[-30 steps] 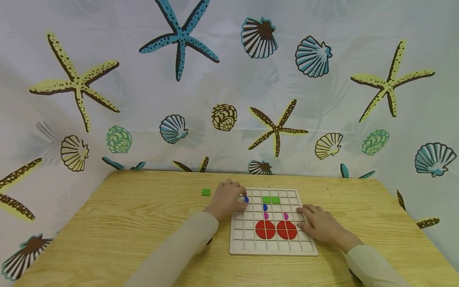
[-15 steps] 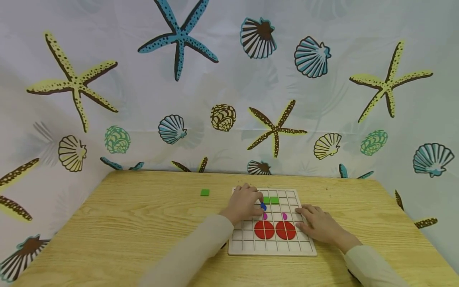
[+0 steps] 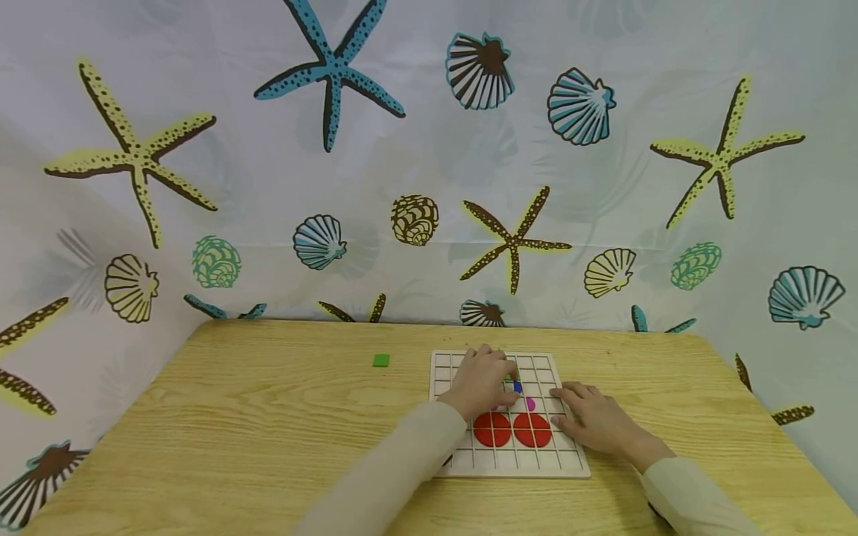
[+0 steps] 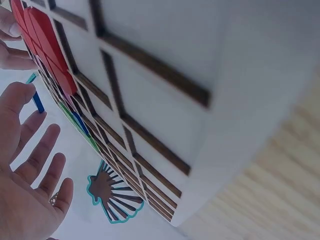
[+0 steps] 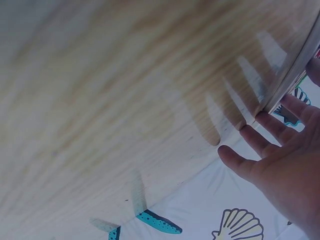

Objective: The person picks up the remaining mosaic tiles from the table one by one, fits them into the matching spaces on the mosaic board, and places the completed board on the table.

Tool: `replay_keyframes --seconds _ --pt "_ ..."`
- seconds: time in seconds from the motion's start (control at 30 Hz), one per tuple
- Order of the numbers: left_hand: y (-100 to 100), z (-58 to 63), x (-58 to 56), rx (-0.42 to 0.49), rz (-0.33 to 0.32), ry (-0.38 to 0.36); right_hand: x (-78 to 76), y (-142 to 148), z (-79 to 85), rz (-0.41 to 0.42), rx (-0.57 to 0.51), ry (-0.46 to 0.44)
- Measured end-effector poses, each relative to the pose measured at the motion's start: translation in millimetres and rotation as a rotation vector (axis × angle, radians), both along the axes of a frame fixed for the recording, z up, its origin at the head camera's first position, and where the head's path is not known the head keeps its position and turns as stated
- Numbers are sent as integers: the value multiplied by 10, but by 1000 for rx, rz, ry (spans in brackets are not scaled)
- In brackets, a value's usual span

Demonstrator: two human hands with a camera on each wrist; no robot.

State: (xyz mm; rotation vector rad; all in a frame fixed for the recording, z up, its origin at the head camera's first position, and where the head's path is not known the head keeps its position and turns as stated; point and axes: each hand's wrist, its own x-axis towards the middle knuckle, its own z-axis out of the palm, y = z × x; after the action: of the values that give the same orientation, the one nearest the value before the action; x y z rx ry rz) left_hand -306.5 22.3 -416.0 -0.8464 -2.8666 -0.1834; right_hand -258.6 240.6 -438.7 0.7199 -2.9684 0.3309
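- Head view, nearest: pale left sleeve [image 3: 395, 469] and right sleeve [image 3: 697, 495], reaching in from the lower edge over the wooden table [image 3: 268, 432].
- Next, near edge of the white grid board [image 3: 563, 461], lying flat, with a band of tabletop in front as open room.
- On its nearer rows, two red discs [image 3: 484, 423] side by side, short of the right edge.
- Right hand [image 3: 593, 420]: rests at the right edge with fingers straight and slightly spread, touches the rim with forefinger and thumb, grips nothing. Wide room on the table to its right.
- Further in, a pink piece [image 3: 531, 404], near the left thumb.
- Left hand [image 3: 481, 383]: pinches a small blue piece [image 3: 518, 387] between thumb and forefinger over the board, with the other fingers spread and gently bent. Cannot tell whether touching the grid.
- From the left wrist, a second blue piece [image 4: 80, 123] on the board.
- Beyond the left edge, well apart, a green tile [image 3: 381, 360] with room all round.
- Farthest, printed cloth [image 3: 268, 179] behind the table's far edge.
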Motion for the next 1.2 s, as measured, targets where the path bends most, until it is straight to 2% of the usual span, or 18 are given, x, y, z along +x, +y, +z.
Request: replay_keyframes --seconds 0.3,0.53,0.97,1.2 --pt "125 -13 -23 -14 8 -15 0 -9 3 -6 6 -1" --pt "197 5 -24 -37 23 13 -5 -8 -4 -6 6 7" --pt "292 -65 -75 -71 82 -11 -9 -9 -1 -20 13 -9" --pt "311 -45 -63 -95 99 3 -11 -5 -4 -27 14 -8"
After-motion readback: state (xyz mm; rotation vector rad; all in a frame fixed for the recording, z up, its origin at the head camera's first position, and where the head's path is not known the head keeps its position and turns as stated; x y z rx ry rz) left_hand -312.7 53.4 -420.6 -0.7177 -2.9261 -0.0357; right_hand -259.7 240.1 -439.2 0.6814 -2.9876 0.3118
